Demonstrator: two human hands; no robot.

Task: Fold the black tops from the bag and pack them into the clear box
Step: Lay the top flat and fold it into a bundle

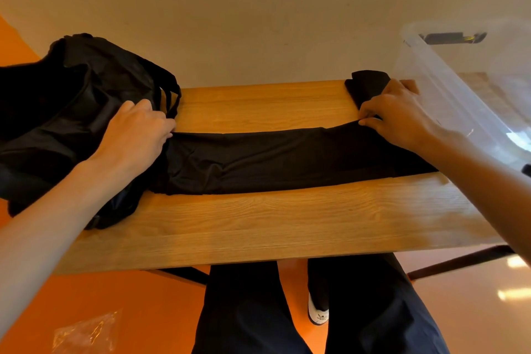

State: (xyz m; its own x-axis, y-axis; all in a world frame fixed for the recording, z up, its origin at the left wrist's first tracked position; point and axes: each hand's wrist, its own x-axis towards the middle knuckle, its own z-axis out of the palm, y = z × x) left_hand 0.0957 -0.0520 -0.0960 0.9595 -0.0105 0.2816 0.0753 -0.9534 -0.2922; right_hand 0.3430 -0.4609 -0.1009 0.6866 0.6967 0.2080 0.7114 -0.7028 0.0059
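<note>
Black top [273, 161] lies folded in a long band across the counter [258, 224], between the black bag [71, 95] and the clear box [459, 89]. Left hand [138, 135] grips its left end. Right hand [393, 112] pinches its right end.

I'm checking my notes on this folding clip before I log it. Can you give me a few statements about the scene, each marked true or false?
1. The black top lies stretched out across the wooden table. True.
2. The clear box stands at the table's left end. False: it is at the right; the black bag is at the left.
3. The right hand pinches the top's right end. True.
4. The left hand reaches into the box. False: it grips the top's left end beside the bag.
</note>
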